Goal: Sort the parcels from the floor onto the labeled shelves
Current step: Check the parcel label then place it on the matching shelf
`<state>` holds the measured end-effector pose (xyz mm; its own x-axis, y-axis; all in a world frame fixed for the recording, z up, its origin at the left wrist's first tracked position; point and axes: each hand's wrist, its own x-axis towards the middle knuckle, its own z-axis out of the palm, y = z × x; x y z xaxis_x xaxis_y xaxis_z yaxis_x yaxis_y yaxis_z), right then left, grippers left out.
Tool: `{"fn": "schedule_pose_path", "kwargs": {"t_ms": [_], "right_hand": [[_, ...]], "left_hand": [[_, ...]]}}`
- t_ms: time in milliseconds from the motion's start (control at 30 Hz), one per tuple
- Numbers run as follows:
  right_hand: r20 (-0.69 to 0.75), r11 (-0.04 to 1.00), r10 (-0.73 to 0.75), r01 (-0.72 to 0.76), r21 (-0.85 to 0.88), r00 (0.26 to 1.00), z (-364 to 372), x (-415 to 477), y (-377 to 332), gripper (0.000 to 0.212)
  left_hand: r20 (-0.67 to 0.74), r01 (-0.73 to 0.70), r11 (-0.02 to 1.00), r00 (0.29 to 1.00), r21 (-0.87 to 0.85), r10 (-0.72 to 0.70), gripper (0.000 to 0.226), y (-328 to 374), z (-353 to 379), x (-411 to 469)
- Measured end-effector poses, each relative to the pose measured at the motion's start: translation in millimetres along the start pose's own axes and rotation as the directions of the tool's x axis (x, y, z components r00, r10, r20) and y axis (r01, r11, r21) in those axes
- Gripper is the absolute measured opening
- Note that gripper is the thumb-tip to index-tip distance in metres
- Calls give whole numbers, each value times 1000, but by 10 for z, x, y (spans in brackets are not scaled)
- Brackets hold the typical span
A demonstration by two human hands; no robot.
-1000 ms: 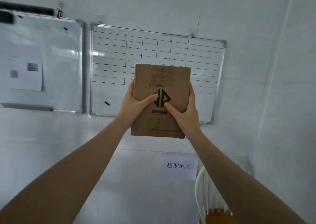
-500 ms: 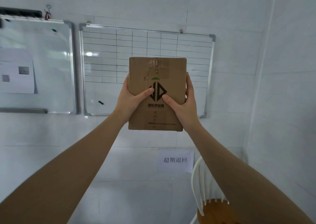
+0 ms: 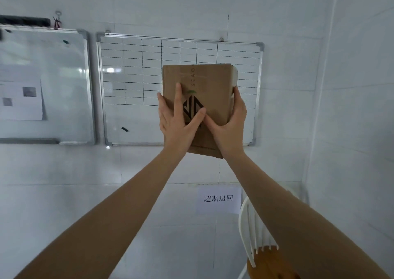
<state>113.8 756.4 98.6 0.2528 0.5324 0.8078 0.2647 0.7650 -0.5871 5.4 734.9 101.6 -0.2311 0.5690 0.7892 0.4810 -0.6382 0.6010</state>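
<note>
I hold a flat brown cardboard parcel point(image 3: 210, 82) upright at arm's length in front of a wall. It bears a black diamond logo and faint lettering. My left hand point(image 3: 177, 121) lies flat across its front face with fingers spread, the thumb meeting my right thumb. My right hand point(image 3: 229, 125) wraps the parcel's right edge and lower front. A white side of the parcel shows at its upper right. No shelves are in view.
A gridded whiteboard point(image 3: 132, 82) hangs behind the parcel, a second whiteboard point(image 3: 53, 87) with papers to its left. A paper label point(image 3: 218, 199) with printed characters is stuck on the wall lower down. A white chair with a wooden seat point(image 3: 255, 236) stands at lower right, near the corner.
The parcel has turned slightly, showing its right side. My left hand has shifted from gripping the left edge to lying flat over the front. The view has shifted a little to the left.
</note>
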Motion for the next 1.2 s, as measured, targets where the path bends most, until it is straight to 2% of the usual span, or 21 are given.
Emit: {"fn": "schedule_pose_path", "kwargs": {"t_ms": [67,200,267,367,467,500,567,667,800,967,1067,1200], "right_hand": [[34,999,16,-18,37,999,-1,13,-33,89],[157,928,134,-179,327,979,-42,53,-83,56],[203,922,156,-216,322,967,-61,92,-85,47],[278,946,143,-214,245,950,-46,115,-117,68],[344,942,117,-214,259,932,38,89,-168,73],[342,944,103,-200,262,934,71,62,-187,75],[320,941,83,-180,288,944,134,-7,-192,83],[303,913,45,-162,374,952,182,-92,-172,87],[288,958,1,-84,276,958,252,-129,-212,96],[290,982,-39,-17,190,956,304,-157,-231,96],[324,971,-32,-47,233,946,300,-181,-222,87],[384,931,30,-165,325,923,260,-171,-175,52]], "left_hand": [[4,15,1000,1000,-4,-15,83,22,-35,28],[16,130,991,991,-25,-130,95,46,-156,126],[55,174,977,984,-124,-168,103,54,-222,162],[137,217,941,973,-260,-186,109,31,-304,176],[306,271,798,945,-538,-115,86,10,-311,139],[332,285,764,938,-579,-98,80,12,-308,138],[338,272,754,939,-598,-71,74,13,-317,161],[309,230,798,949,-557,-59,70,-2,-345,184],[169,169,847,981,-503,-96,66,-81,-358,161],[150,206,828,978,-522,-148,45,-175,-399,151],[161,217,824,975,-524,-154,37,-191,-421,162],[157,206,840,977,-502,-145,32,-231,-476,184]]}}
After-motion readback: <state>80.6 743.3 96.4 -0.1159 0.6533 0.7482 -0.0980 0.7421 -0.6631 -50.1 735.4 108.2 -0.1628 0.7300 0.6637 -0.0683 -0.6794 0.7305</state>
